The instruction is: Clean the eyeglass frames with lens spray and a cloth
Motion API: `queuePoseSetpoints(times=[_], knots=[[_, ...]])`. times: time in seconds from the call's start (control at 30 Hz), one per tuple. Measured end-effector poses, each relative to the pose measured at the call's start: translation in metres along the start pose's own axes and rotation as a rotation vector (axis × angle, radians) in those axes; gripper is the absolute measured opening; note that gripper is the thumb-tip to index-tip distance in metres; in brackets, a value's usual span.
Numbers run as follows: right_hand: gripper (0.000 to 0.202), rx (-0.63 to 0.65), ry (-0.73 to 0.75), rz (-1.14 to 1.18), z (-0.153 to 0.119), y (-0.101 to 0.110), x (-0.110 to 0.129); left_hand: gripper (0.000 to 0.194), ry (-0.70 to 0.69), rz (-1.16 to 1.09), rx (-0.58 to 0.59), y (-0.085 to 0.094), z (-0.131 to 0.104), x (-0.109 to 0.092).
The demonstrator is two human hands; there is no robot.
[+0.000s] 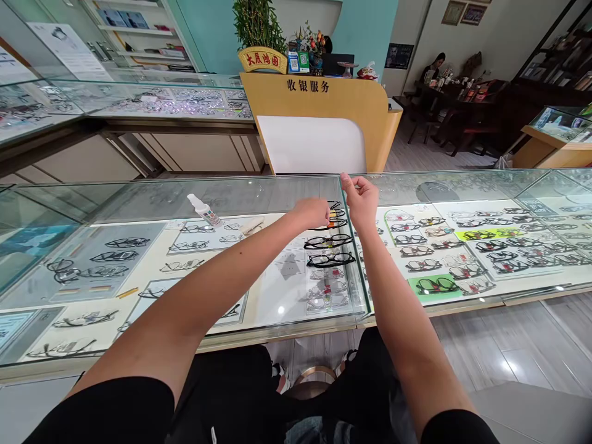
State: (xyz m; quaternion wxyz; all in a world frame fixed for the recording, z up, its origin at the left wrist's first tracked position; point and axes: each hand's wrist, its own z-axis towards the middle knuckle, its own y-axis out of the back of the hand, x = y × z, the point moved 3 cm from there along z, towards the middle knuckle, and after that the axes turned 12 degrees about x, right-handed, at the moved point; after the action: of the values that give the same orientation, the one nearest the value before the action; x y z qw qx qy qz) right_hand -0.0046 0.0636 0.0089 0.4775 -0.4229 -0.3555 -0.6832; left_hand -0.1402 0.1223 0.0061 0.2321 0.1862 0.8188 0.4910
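My left hand (313,213) is closed over the far end of a column of eyeglasses on the glass counter. Dark eyeglasses with orange (339,223) show at its fingers, which seem to grip them; the fingertips are hidden. Nearer to me lie black eyeglasses (329,242) and another black pair (330,260), both with lenses upright. My right hand (363,200) is raised just right of the column, fingers curled and thumb pointing up. Whatever its fingers may hold is hidden.
A white spray bottle (204,211) and a pale folded cloth (252,226) stand left on the glass counter (282,327). Many frames are displayed beneath the glass. Beyond is a wooden cashier desk (319,98); a person (433,69) sits at the back right.
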Motion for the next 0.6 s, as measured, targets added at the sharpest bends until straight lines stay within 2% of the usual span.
queuePoseSetpoints(times=[0.1, 0.17, 0.27, 0.33, 0.47, 0.6], knots=[[0.052, -0.042, 0.021, -0.043, -0.002, -0.001, 0.002, 0.016, -0.024, -0.036, 0.041, 0.000, 0.005, 0.004], [0.036, -0.121, 0.056, -0.078, -0.004, 0.000, 0.005, 0.017, -0.047, -0.083, 0.043, 0.003, 0.003, 0.007], [0.011, -0.303, 0.111, -0.108, -0.007, 0.005, 0.010, 0.017, -0.078, -0.179, 0.000, 0.011, -0.011, 0.013], [0.014, -0.385, 0.126, -0.110, -0.009, 0.008, 0.012, 0.018, -0.100, -0.252, -0.049, 0.018, -0.025, 0.020], [0.020, -0.375, 0.132, -0.077, -0.010, 0.006, 0.012, 0.026, -0.161, -0.436, -0.180, 0.025, -0.062, 0.045], [0.017, -0.292, 0.118, -0.050, -0.013, -0.004, 0.013, 0.036, -0.159, -0.670, -0.321, 0.013, -0.100, 0.079]])
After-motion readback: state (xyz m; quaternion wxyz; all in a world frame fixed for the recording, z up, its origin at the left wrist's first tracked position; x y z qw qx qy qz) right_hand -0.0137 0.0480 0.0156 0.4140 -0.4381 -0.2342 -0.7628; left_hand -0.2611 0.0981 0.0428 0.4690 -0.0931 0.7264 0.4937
